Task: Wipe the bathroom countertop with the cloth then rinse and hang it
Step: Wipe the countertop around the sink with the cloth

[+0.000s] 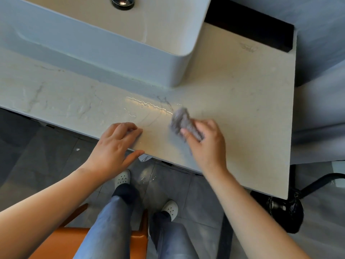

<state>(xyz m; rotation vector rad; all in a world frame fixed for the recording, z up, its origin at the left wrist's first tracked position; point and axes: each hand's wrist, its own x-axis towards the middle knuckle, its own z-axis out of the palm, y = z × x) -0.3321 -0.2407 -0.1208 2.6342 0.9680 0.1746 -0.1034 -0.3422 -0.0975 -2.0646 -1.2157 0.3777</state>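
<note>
Our right hand [207,144] presses a bunched grey cloth [183,121] onto the pale marble countertop [242,101], fingers clamped around it, beside a glinting streak of water [149,105]. Our left hand [113,146] rests at the counter's front edge, fingers loosely curled together, holding nothing.

The cloth [183,121] is smeared by motion blur, so its folds can't really be made out, and its lower part is tucked out of sight under the right hand [207,144]. The basin [104,58] is chopped off by the top and left edges, with only a sliver of the drain [122,2] seen, and the countertop [242,101] is cut at the left too. The thin squiggly streaks near the countertop's front edge are too small to be told apart.
</note>
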